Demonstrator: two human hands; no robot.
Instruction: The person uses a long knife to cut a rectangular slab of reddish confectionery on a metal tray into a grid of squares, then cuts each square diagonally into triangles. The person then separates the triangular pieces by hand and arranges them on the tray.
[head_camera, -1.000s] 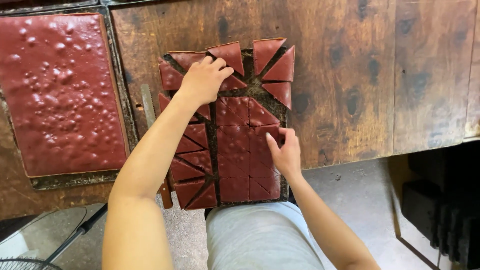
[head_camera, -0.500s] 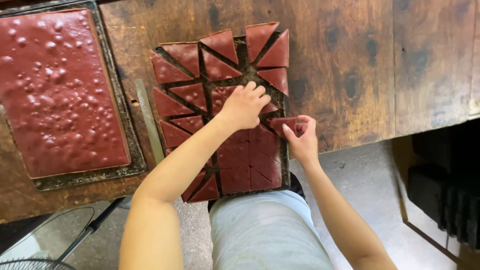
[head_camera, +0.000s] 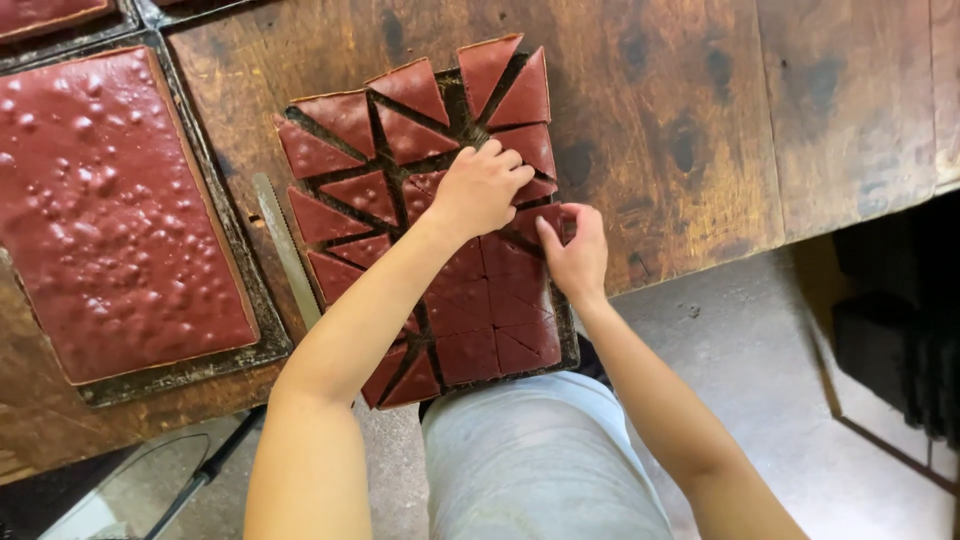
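The cut slab of reddish-brown triangle pieces (head_camera: 400, 150) sits in a dark tray (head_camera: 568, 345) at the wooden table's (head_camera: 680, 120) edge. The far pieces are spread apart, the near ones look unseparated. Left hand (head_camera: 480, 188) presses curled fingers on a middle piece; right hand (head_camera: 572, 255) pinches an edge piece (head_camera: 545, 222).

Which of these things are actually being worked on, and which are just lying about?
In hand:
left hand and right hand, both on the cut slab
its triangle pieces
its tray

Lying about:
uncut slab
knife
table
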